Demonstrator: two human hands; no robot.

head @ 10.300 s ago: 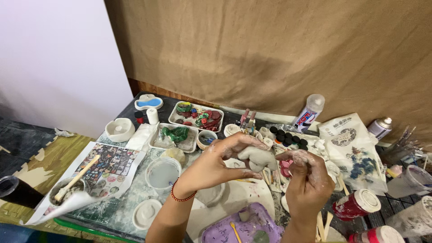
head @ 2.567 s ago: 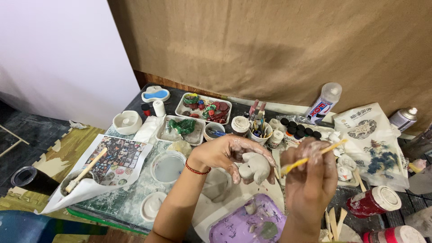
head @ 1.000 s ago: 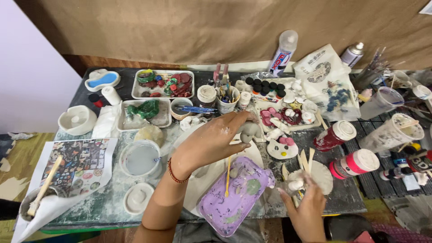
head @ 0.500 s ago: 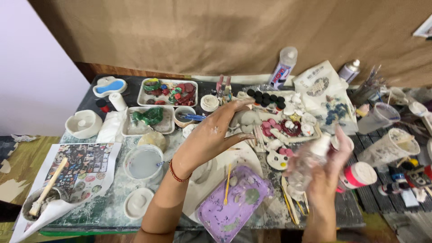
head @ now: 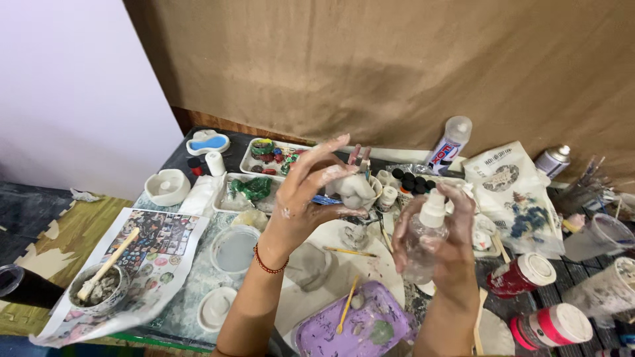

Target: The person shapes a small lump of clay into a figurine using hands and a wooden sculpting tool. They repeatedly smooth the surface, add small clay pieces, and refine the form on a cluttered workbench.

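Observation:
My left hand (head: 311, 195) holds up a small whitish clay figure (head: 352, 188) above the cluttered work table, fingers spread and dusted with clay. A red bead bracelet (head: 268, 262) circles that wrist. My right hand (head: 444, 239) grips a clear spray bottle (head: 423, 237) with a white nozzle, raised just right of the figure with the nozzle toward it. Below the hands lies a purple palette tray (head: 360, 327) with a thin yellow stick (head: 346, 305) resting on it.
White trays with green and red pieces (head: 270, 156) stand at the back. A bowl with a wooden stick (head: 99, 286) sits on printed paper at the left. Red jars (head: 520, 274), plastic cups (head: 600, 236), and a tall glue bottle (head: 448, 143) crowd the right.
My right hand put the yellow stick down on the purple tray, reached right, and picked up the spray bottle. It now holds the bottle up beside the clay figure in my left hand.

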